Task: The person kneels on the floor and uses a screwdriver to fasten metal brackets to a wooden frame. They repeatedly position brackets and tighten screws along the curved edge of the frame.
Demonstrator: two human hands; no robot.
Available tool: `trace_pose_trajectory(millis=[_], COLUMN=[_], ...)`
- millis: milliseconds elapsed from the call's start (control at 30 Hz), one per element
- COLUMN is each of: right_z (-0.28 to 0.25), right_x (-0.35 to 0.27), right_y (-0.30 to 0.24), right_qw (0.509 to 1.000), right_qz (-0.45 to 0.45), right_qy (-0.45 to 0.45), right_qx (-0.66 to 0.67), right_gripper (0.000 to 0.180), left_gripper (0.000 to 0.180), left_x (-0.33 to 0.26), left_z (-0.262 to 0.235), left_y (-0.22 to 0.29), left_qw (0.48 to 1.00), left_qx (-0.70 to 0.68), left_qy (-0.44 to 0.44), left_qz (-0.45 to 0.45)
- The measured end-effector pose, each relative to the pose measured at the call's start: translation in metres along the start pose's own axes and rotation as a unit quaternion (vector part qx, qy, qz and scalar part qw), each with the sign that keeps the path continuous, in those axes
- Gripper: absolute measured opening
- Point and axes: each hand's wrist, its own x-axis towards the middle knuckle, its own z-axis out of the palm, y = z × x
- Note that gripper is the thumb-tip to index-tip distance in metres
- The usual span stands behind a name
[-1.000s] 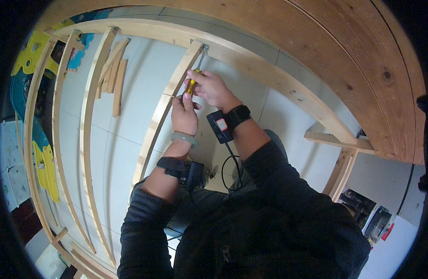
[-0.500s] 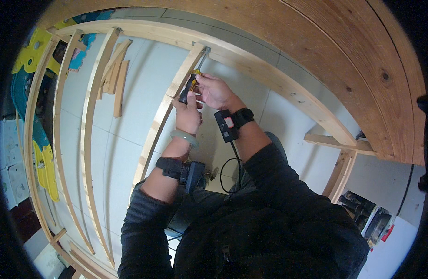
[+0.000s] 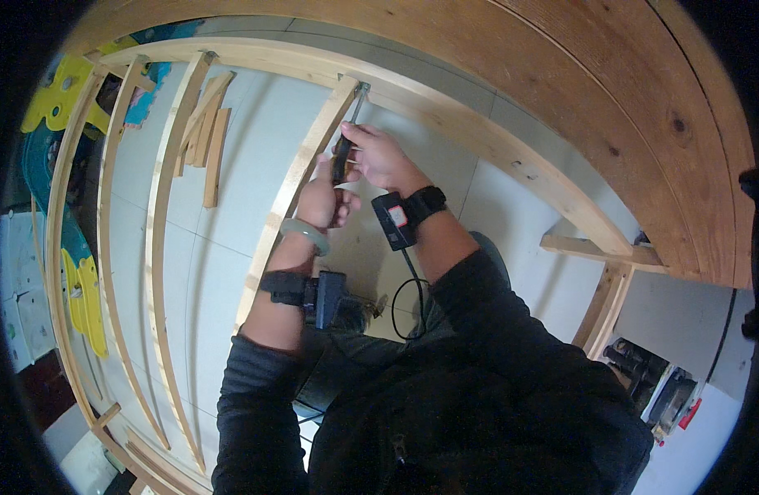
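Note:
A screwdriver (image 3: 341, 163) with a black and yellow handle points away from me, its metal shaft reaching a small metal bracket (image 3: 363, 87) in the corner where a wooden slat (image 3: 301, 173) meets the long frame rail (image 3: 445, 106). My right hand (image 3: 383, 158) is closed around the front of the handle, close to the shaft. Curled at the butt end is my left hand (image 3: 320, 198), its fingers against the handle beside the slat. The screwdriver's tip is too small to make out at the bracket.
More slats (image 3: 158, 198) of the frame run along the left, over a tiled floor. Loose wood strips (image 3: 206, 148) lie between them. Above the rail is a brown wooden panel (image 3: 577, 74). A black power tool (image 3: 660, 388) sits at lower right; coloured plastic pieces (image 3: 66, 91) lie far left.
My left hand has turned and shifted slightly left and down around the handle's end. The handle has rotated, showing more black; my right hand stays near the shaft.

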Motion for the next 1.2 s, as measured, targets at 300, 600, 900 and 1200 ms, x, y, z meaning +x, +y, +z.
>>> trace_pose_trajectory(millis=[300,600,900,1200], right_z=[-0.008,-0.021,0.026,0.033], right_x=[-0.009,-0.010,-0.002,0.002], right_y=[-0.006,-0.014,0.003,0.008], right_qw=[0.998,0.999,0.980,0.978], right_qz=[-0.013,0.005,-0.064,-0.112], right_qy=[0.021,0.046,0.063,0.170], right_qx=[0.066,0.024,0.176,-0.050], right_gripper=[0.024,0.021,0.022,0.026], left_gripper=[0.061,0.050,0.036,0.028], left_x=[0.017,0.032,-0.003,-0.018], left_z=[-0.053,-0.071,-0.045,-0.013], left_y=[0.000,-0.005,0.023,0.011], left_qw=[0.850,0.875,0.834,0.863], left_qx=[0.490,0.471,0.479,0.416], left_qy=[0.146,0.049,0.140,0.136], left_qz=[0.123,0.099,0.235,0.252])
